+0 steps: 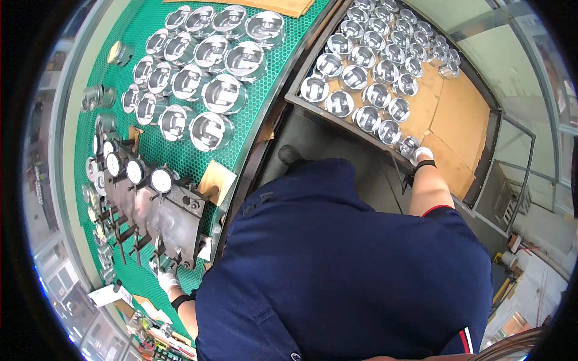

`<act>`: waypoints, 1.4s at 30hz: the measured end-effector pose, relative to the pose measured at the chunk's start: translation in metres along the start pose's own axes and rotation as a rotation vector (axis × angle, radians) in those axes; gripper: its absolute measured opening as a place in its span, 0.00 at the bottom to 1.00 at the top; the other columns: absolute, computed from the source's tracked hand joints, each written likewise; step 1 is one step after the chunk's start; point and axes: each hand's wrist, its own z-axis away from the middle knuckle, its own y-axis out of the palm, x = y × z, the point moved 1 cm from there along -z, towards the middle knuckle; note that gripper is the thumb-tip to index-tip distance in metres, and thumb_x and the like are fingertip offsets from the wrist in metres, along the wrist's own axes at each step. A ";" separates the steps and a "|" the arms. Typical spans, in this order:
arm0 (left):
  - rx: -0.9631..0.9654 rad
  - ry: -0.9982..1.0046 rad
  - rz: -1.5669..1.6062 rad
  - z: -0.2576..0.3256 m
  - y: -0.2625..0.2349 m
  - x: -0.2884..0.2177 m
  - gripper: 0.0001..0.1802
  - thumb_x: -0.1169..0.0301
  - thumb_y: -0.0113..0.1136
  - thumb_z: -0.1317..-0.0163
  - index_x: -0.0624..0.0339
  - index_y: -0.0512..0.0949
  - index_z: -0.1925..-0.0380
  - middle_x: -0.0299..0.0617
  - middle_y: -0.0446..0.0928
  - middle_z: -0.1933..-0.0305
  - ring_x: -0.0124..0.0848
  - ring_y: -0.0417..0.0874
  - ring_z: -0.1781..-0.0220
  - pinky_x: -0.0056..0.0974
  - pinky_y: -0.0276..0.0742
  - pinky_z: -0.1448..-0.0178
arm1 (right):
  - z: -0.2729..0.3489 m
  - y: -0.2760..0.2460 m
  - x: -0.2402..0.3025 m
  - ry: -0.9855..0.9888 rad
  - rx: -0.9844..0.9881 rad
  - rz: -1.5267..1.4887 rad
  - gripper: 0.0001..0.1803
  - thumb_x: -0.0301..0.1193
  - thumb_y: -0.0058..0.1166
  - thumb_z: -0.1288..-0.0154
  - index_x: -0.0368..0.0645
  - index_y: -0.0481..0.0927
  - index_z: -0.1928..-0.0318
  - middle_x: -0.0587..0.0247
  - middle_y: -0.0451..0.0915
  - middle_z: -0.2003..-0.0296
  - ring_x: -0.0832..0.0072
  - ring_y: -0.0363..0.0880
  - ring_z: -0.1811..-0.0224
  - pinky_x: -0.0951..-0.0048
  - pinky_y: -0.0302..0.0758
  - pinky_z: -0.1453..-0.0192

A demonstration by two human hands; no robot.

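Note:
Two white-gloved hands reach out to opposite sides. My right hand (423, 155) closes on a shiny metal piston (409, 145) at the near edge of a cardboard-lined tray (456, 120), beside rows of similar pistons. At lower left, my left hand (168, 278) is closed around another piston (158, 263), mostly hidden by the glove and the fixture. That piston sits against the near end of a dark metal gauge fixture (153, 216), which carries several round white dial gauges (161, 180).
Several pistons (211, 131) stand in rows on the green perforated mat (186, 157). More line its far left edge. A wooden block (217, 180) lies beside the fixture. Tools and boxes (159, 340) crowd the lower left. A metal rail (524, 180) borders the tray at right.

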 end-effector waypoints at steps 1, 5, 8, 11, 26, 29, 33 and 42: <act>-0.129 0.155 -0.054 -0.012 -0.009 0.006 0.39 0.62 0.75 0.46 0.60 0.71 0.34 0.54 0.73 0.34 0.47 0.79 0.39 0.40 0.74 0.35 | 0.012 -0.005 0.002 0.023 -0.009 -0.039 0.15 0.35 0.56 0.36 0.45 0.88 0.53 0.50 0.84 0.49 0.54 0.82 0.44 0.60 0.79 0.41; -0.042 -0.165 0.279 0.001 0.000 0.027 0.43 0.60 0.71 0.42 0.64 0.64 0.31 0.51 0.73 0.34 0.47 0.77 0.39 0.44 0.73 0.35 | 0.011 -0.064 0.035 0.015 -0.300 -0.198 0.18 0.37 0.48 0.32 0.40 0.87 0.56 0.45 0.84 0.50 0.54 0.82 0.44 0.61 0.79 0.42; -0.091 -0.091 0.015 0.015 0.003 -0.037 0.36 0.53 0.68 0.42 0.62 0.72 0.39 0.60 0.74 0.38 0.57 0.77 0.39 0.49 0.74 0.36 | 0.005 -0.121 0.057 -0.109 -0.551 -0.548 0.19 0.40 0.54 0.36 0.39 0.86 0.53 0.42 0.85 0.55 0.51 0.84 0.48 0.60 0.77 0.42; 0.018 -0.277 -0.060 0.017 -0.043 -0.093 0.32 0.50 0.65 0.39 0.58 0.75 0.41 0.56 0.78 0.41 0.56 0.80 0.41 0.51 0.77 0.38 | 0.046 -0.182 0.132 -0.436 -0.518 -0.633 0.28 0.40 0.56 0.35 0.35 0.77 0.39 0.46 0.85 0.53 0.62 0.85 0.55 0.64 0.79 0.49; -0.320 -0.428 1.671 0.106 -0.102 -0.043 0.18 0.61 0.60 0.30 0.67 0.81 0.54 0.46 0.83 0.54 0.33 0.85 0.56 0.39 0.80 0.48 | 0.518 -0.244 0.438 -1.676 0.127 -0.611 0.23 0.32 0.58 0.29 0.42 0.77 0.36 0.60 0.85 0.60 0.82 0.79 0.70 0.79 0.79 0.60; -0.262 -0.349 1.745 0.124 -0.148 -0.089 0.16 0.71 0.59 0.32 0.66 0.79 0.47 0.44 0.82 0.52 0.34 0.84 0.55 0.39 0.82 0.52 | 0.560 -0.220 0.463 -2.063 0.213 -0.350 0.33 0.41 0.62 0.33 0.49 0.71 0.30 0.57 0.83 0.55 0.75 0.81 0.66 0.71 0.80 0.58; -0.132 0.173 1.377 0.136 -0.146 -0.133 0.18 0.79 0.58 0.38 0.57 0.81 0.47 0.41 0.83 0.54 0.31 0.84 0.55 0.37 0.81 0.54 | 0.593 -0.178 0.475 -2.296 0.072 -0.269 0.65 0.45 0.76 0.50 0.37 0.46 0.22 0.43 0.67 0.33 0.58 0.75 0.38 0.63 0.73 0.35; 0.135 0.406 0.771 0.102 -0.147 -0.193 0.30 0.65 0.67 0.39 0.67 0.71 0.39 0.55 0.79 0.45 0.43 0.82 0.47 0.40 0.77 0.42 | 0.556 -0.195 0.477 -2.066 -0.308 -0.028 0.58 0.45 0.72 0.56 0.48 0.57 0.24 0.46 0.72 0.45 0.51 0.79 0.49 0.58 0.79 0.46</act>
